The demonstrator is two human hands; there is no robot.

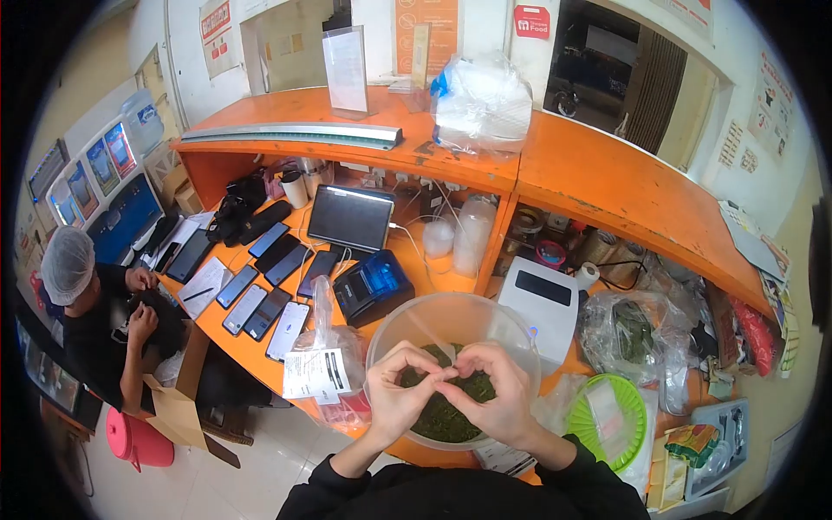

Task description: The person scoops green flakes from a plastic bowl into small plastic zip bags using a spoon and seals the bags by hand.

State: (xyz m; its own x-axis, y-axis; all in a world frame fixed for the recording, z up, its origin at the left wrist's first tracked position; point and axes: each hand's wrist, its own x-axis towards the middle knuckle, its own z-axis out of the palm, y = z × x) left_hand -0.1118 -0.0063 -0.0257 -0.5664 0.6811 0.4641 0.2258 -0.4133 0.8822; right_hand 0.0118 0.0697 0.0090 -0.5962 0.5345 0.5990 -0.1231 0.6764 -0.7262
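A large translucent plastic tub [381,334] stands in front of me, with finely chopped dark green leaves [442,420] in its bottom. Over it, my left hand [403,386] and my right hand [492,394] meet at the fingertips, both closed in a pinch. A pale, see-through strip [433,336] shows just beyond the fingertips; whether they grip it is unclear. Left of the tub lies a clear plastic bag [322,316] with a printed receipt [316,374] on it. To the right is a green slotted basket [637,416] holding small clear plastic packets [605,412].
Several phones [245,310], a tablet [351,217] and a black-and-blue printer [373,286] crowd the orange desk. A white machine [539,303] stands behind the tub's right side. At left, a person in a hairnet [69,264] sits near an open cardboard box [178,403].
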